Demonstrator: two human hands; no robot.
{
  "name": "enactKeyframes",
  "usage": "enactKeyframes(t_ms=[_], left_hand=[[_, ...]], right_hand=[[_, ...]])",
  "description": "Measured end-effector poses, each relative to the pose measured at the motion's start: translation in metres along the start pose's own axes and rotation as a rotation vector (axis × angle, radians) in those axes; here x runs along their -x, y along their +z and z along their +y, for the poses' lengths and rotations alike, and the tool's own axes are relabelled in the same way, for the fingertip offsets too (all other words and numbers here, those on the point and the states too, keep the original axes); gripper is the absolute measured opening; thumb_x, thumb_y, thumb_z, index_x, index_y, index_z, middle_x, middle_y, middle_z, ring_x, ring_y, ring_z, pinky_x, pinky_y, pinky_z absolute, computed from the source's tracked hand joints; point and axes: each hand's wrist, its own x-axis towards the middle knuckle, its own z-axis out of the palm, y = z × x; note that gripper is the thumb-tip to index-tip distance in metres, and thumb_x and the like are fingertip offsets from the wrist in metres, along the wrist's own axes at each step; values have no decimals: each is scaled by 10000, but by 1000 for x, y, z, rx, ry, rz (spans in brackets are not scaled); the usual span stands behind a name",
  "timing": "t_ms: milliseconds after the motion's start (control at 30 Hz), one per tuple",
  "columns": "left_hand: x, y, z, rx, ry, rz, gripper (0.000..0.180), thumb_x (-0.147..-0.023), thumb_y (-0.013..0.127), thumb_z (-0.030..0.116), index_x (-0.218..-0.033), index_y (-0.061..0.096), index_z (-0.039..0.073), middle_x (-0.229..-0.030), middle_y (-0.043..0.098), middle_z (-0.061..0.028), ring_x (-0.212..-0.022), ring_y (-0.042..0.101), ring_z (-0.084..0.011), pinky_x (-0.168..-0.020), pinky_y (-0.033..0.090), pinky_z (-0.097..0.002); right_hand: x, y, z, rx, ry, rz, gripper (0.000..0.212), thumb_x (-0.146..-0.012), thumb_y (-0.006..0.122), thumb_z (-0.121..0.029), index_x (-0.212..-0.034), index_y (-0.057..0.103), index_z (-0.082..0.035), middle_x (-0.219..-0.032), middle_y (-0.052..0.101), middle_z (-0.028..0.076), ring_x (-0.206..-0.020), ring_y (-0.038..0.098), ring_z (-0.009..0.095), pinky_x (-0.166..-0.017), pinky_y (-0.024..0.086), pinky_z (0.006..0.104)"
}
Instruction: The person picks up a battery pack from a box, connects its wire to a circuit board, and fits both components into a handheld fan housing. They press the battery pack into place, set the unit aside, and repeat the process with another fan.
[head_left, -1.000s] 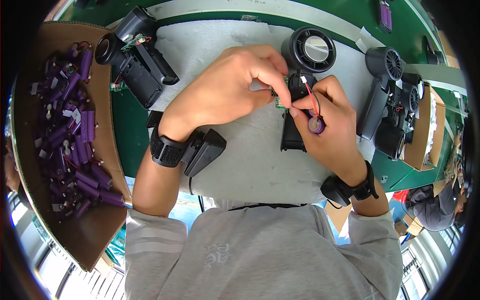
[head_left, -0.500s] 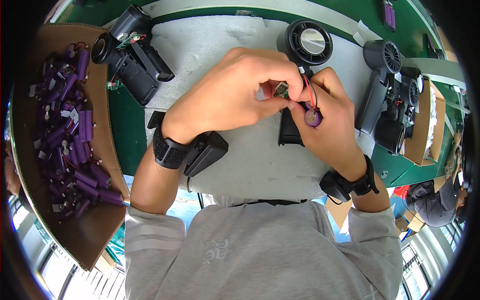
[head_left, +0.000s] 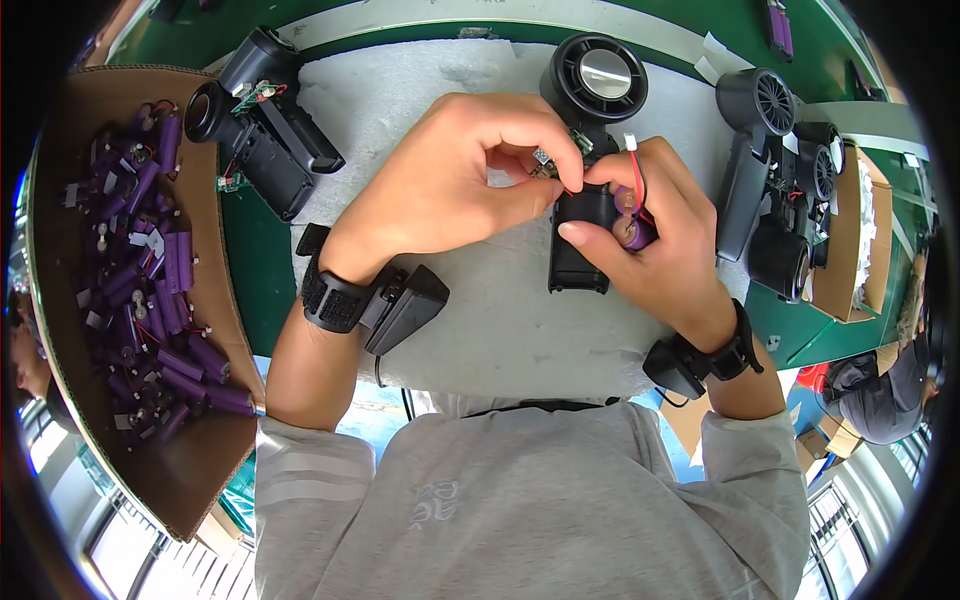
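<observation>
My left hand pinches a small circuit board between thumb and forefinger, just above a black handheld fan housing. My right hand is curled round a purple battery pack of two cells, its thumb and forefinger apart at the left. From the pack, red and dark wires rise to a white plug that points up. The housing lies on a white foam sheet, its round fan head at the far end and its handle partly hidden by my hands.
At the left stands a cardboard box of purple battery packs. An opened black fan housing with exposed boards lies beside it. More black fans and a smaller cardboard box are on the right of the green table.
My hands have moved apart, and the right thumb has come away from the left fingertips. The white plug now stands up above the right hand, and both battery cells show more plainly.
</observation>
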Motion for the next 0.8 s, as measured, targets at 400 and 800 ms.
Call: enactKeyframes(t_ms=[400, 800], left_hand=[[-3, 1, 0, 227, -139, -6, 71, -870, 657, 26, -904, 638, -33, -900, 582, -66, -725, 575, -110, -616, 490, -241], [-1, -4, -5, 217, -108, -23, 53, -863, 640, 11, -872, 643, -42, -887, 556, -65, -731, 616, -131, -600, 490, -243]], right_hand=[[7, 5, 11, 168, -86, -80, 353, -663, 854, -175, -883, 639, -2, -904, 518, 68, -670, 536, 181, -544, 452, 296], [2, -2, 7, 0, 22, -7, 150, -892, 650, -112, -965, 687, 13, -907, 500, 88, -693, 511, 147, -612, 410, 248]])
